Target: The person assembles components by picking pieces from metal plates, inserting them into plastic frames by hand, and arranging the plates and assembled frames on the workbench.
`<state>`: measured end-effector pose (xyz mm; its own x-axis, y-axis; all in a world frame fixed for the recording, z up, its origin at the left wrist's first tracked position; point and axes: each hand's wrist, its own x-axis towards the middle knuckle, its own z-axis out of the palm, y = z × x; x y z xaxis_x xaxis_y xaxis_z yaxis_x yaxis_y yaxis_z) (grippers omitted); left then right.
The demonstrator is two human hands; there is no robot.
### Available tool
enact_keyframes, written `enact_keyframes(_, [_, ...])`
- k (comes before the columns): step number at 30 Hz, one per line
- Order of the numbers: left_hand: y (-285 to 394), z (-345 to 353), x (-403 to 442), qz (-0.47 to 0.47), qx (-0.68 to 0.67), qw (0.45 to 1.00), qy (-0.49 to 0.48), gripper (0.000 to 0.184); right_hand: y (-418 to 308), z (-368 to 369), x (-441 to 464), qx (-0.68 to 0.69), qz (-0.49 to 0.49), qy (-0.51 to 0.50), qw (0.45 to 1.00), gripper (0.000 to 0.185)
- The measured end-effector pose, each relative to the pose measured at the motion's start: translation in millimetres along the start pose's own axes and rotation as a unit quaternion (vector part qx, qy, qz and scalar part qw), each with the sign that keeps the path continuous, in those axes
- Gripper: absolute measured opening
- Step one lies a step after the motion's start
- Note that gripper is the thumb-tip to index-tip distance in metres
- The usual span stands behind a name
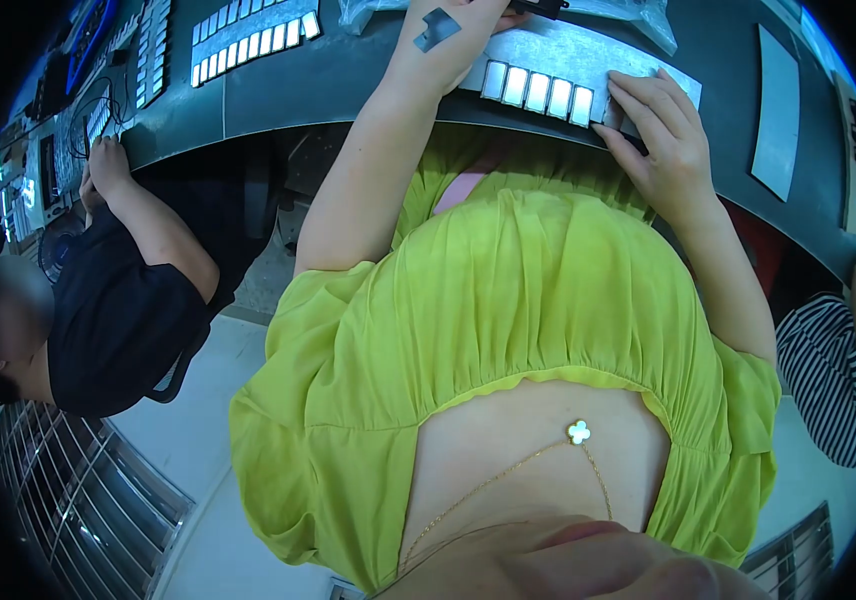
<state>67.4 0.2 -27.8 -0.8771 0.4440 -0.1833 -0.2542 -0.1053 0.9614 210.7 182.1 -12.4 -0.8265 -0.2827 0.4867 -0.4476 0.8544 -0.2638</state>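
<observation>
A long silvery metal plate (638,68) lies on the dark table, with a row of several small bright rectangular pieces (537,92) along its near edge. My left hand (455,38), with a grey patch on its back, is at the plate's left part. Its fingers are closed round a black object (540,7), partly cut off by the top edge of the view. My right hand (663,135) rests on the plate's right part, just right of the row, fingers bent and apart, thumb at the near edge.
At the upper left, another plate with bright pieces (253,42) lies on the table (323,92). A bare pale plate (776,115) lies to the right. Clear plastic (638,18) is behind my plate. A co-worker in black (133,320) sits left; a striped sleeve (838,370) shows right.
</observation>
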Motion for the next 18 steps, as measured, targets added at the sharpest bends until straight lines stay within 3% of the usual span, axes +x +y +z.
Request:
enact_keyframes(5, [2,0,-1,-0.011,0.013,1.0,0.007,0.01,4,-1,-1,0.03,-0.002,-0.01,0.999,0.036])
enact_keyframes(8, [3,1,-1,-0.014,0.019,1.0,0.011,0.011,6,-2,-3,0.031,-0.003,-0.013,0.999,0.029])
enact_keyframes(10, [2,0,-2,-0.018,0.02,1.0,0.009,0.011,12,-3,-8,0.102,0.017,-0.011,0.995,0.017])
enact_keyframes(14, [2,-2,0,-0.018,0.018,1.0,0.005,0.011,2,-11,-2,0.079,0.011,-0.005,0.997,0.013])
enact_keyframes(16, [0,-2,-2,-0.02,0.017,1.0,0.008,0.011,-1,-24,3,0.145,0.118,0.042,0.981,0.016])
enact_keyframes(18, [1,-1,-4,-0.011,-0.006,1.0,0.015,0.012,1,-32,6,0.157,0.135,0.08,0.975,0.02])
